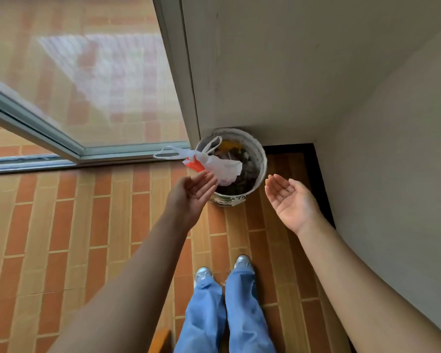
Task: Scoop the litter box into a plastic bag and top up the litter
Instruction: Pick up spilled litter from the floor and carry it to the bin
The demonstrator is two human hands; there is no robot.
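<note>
Bag (224, 166) hangs over a bucket (264, 159) in the corner of a tiled floor (61, 225), beside a glass door (87, 85). Left hand (191, 197) and right hand (290, 200) reach forward, palms up, each grip spread and holding nothing. The left fingertips are at the bag's lower edge.

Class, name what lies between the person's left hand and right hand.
In the head view, the near wall of the bucket shows between the left hand and right hand, with the plastic bag over it.

Hemmed by wall (316, 72) behind and right of bucket (263, 159), door frame (183, 72) left; free from front; plastic bag (224, 166) partly over mouth.
</note>
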